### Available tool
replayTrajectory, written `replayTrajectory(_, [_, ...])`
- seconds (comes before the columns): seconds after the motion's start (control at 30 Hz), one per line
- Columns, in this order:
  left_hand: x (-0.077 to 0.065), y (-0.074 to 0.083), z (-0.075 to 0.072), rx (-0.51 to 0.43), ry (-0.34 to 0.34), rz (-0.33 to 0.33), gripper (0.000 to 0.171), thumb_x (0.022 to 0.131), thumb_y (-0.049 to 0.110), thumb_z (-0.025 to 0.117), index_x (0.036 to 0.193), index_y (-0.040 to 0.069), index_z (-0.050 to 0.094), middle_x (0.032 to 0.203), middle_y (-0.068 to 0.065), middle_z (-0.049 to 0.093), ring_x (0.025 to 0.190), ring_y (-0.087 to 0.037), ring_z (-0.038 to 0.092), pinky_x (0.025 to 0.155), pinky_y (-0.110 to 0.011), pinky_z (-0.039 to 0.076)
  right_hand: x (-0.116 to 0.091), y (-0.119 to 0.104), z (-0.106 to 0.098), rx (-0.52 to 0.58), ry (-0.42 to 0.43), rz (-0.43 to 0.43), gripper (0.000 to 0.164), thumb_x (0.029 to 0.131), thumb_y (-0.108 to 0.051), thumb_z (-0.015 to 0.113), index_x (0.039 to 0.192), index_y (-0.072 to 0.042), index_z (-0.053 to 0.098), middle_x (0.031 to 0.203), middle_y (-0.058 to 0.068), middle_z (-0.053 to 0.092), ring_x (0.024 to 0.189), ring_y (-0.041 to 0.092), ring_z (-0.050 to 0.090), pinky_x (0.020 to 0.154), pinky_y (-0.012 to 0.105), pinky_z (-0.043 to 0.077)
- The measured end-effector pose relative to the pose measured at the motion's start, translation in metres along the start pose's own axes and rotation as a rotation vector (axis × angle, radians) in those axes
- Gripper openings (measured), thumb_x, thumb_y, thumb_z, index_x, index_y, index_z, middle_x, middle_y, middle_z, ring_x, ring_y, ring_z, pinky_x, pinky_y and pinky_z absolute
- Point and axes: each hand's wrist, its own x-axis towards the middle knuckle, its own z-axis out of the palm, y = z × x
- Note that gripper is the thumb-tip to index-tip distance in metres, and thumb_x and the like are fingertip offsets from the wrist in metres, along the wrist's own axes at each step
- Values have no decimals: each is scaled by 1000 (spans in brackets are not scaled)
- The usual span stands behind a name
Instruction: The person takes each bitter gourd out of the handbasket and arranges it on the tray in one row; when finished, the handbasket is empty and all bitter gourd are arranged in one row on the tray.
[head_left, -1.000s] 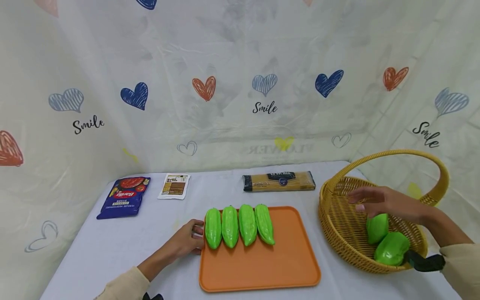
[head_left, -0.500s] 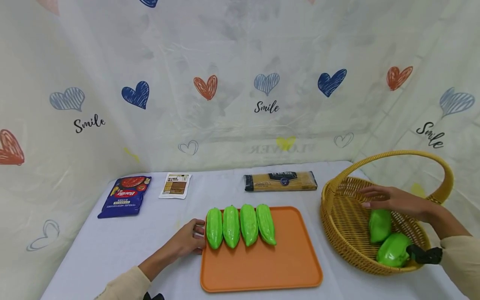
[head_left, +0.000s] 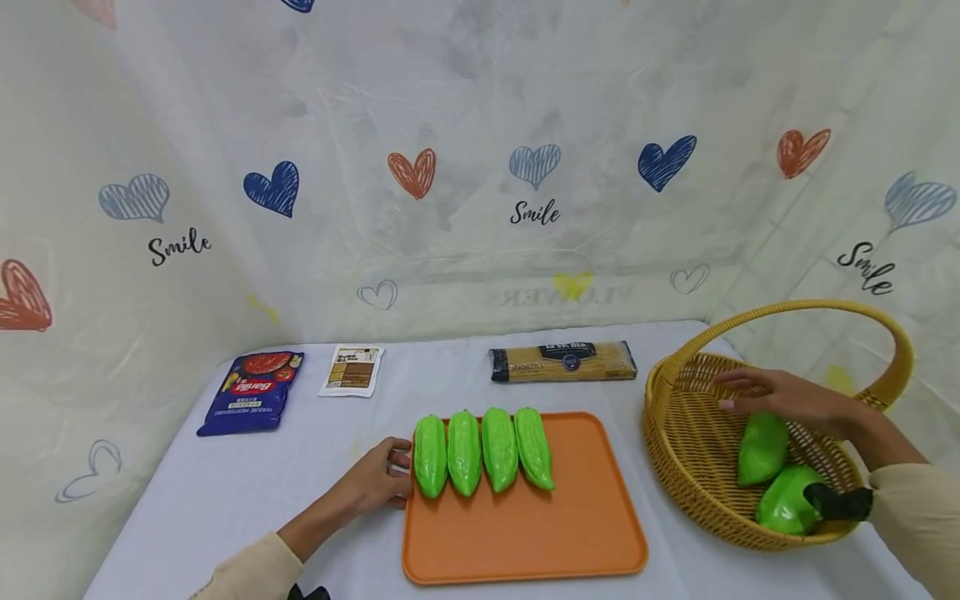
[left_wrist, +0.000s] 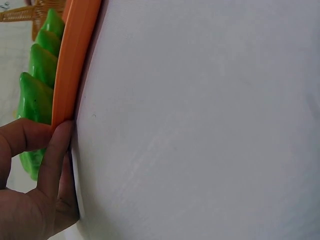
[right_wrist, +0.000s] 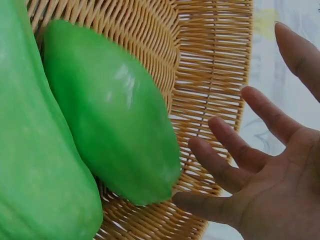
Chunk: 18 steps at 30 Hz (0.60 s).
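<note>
My left hand [head_left: 381,477] grips the left rim of an orange tray [head_left: 517,542]; in the left wrist view its fingers pinch the tray's edge [left_wrist: 75,60]. Several long, glossy green fruits with lengthwise ridges [head_left: 462,454] lie side by side along the tray's far left part. Over a wicker basket [head_left: 686,433] at the right hovers my right hand [head_left: 787,402], holding nothing, fingers spread in the right wrist view. Two similar green fruits lie in the basket: one [right_wrist: 110,115] close to the fingertips, the other [right_wrist: 35,150] beside it. The hand and wrist strap partly hide them in the head view.
The basket's tall arched handle [head_left: 795,306] rises behind my right forearm. Along the table's back lie a spaghetti packet [head_left: 562,362], a small white and brown packet [head_left: 352,371] and a blue Barilla pouch [head_left: 251,392]. A patterned curtain [head_left: 465,92] encloses the table.
My right hand has moved slightly right over the basket and its fingers have straightened. The upper green fruit in the basket shows a little more. My left hand stays on the tray rim.
</note>
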Motion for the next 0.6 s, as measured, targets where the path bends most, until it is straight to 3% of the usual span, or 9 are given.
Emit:
replayTrajectory(0.3, [0,1,0,-5,0,-3,71,76,-2,70,140,-8,40,117,-18,53,96,-23,62,72,-39,63,-3,3,-1,17,-20,59,74,102,-42,52,156,0,24,153,37,29,136,62,29,94,71,43])
replayTrajectory(0.43, [-1,2,0,4,-4,-14,71,76,-1,70,141,-7,40,118,-18,53,96,-23,62,72,-39,63,0,6,2,24,-24,44,75,102,-40,53,156,1,22,153,39,27,136,63,27,94,68,45])
replayTrajectory(0.6, [0,2,0,7,-1,-17,71,76,-1,69,141,-7,40,117,-18,53,96,-22,62,72,-39,63,10,6,4,27,-31,34,76,101,-37,55,155,4,21,151,41,26,133,59,36,93,60,52])
